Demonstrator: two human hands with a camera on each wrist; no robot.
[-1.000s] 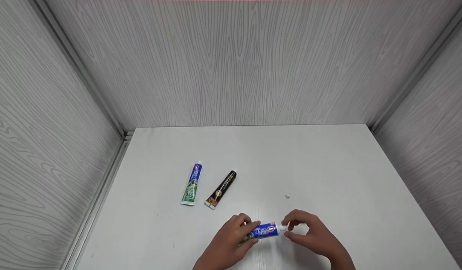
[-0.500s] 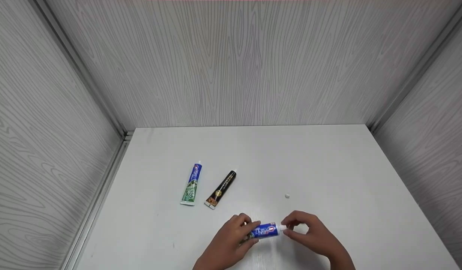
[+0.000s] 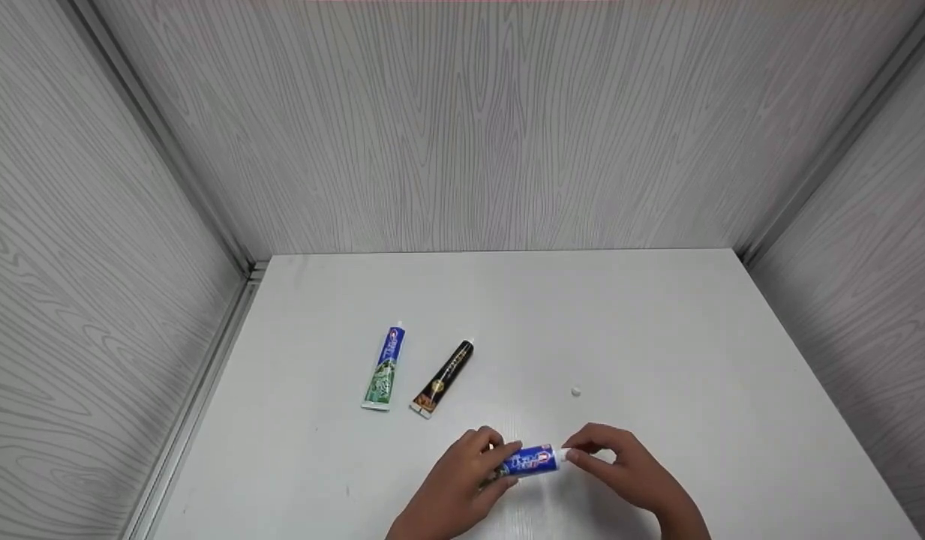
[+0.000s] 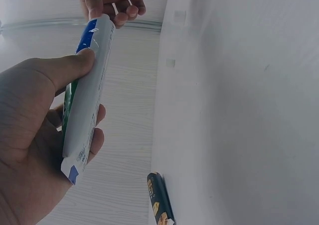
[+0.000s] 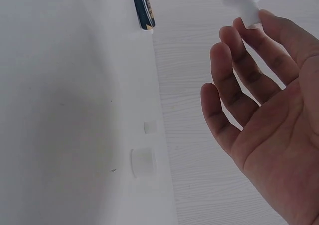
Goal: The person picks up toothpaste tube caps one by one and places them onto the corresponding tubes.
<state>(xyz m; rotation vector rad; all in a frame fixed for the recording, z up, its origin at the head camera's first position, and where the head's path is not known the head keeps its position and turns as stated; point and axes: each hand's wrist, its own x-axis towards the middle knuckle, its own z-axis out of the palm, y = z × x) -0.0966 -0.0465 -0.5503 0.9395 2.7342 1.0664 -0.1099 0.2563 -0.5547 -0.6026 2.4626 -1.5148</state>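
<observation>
A blue-and-green toothpaste tube (image 3: 532, 460) lies nearly level across the front of the table, its nozzle end to the right. My left hand (image 3: 458, 480) grips its body with thumb and fingers, covering the tail end in the head view. Seen from the left wrist, the tube's (image 4: 88, 95) white back faces the camera. At the nozzle end, my right hand (image 3: 631, 469) pinches a white cap (image 5: 250, 17) between thumb and index finger. The other right-hand fingers (image 5: 232, 83) are spread loosely. Whether the cap is fully seated cannot be told.
Another blue-and-green toothpaste tube (image 3: 383, 367) and a black toothpaste tube (image 3: 442, 379) lie to the left on the white table (image 3: 297, 465). A small white cap (image 3: 575, 391) lies beyond my right hand. Grey wood-grain panels (image 3: 462, 127) enclose the back and sides.
My right thumb and index finger have closed in on the white nozzle end, the thumb shifting slightly up and left. My left hand and the tube stay almost still.
</observation>
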